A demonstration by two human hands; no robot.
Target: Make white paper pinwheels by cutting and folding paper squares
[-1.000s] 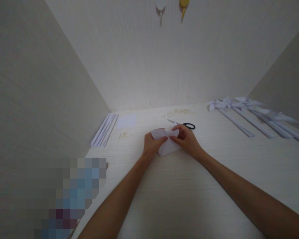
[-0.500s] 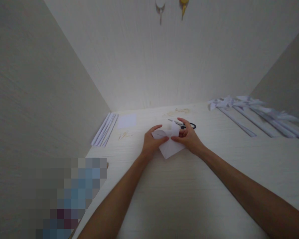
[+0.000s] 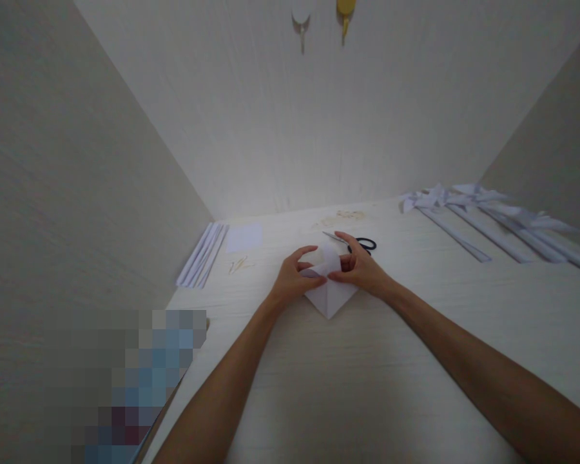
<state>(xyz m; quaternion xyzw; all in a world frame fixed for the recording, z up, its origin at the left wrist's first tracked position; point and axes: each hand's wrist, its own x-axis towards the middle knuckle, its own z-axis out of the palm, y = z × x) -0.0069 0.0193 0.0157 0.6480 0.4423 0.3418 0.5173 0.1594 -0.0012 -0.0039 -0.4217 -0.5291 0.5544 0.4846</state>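
Note:
Between my two hands is a sheet of white paper [image 3: 329,298] with its flaps curled up and inward and one corner pointing toward me. My left hand [image 3: 297,274] grips its left side, thumb near the middle of the paper. On the other side my right hand [image 3: 360,267] pinches the right flap, its thumb almost meeting the left one. Just beyond my right hand lies a pair of scissors [image 3: 367,244] with black handles, partly covered by my fingers. The paper's underside and some fingertips are hidden.
Rolled paper sticks [image 3: 202,256] lie at the left beside a flat white paper square [image 3: 244,238]. Small tan pieces [image 3: 240,264] are nearby, others [image 3: 350,214] by the back wall. At right, several paper pinwheels [image 3: 435,196] rest on paper sticks [image 3: 457,233].
The paper has turned slightly, and its near corner now points more squarely toward me. Its flaps are curled further toward the middle. Both hands keep their hold; the camera view has shifted a little.

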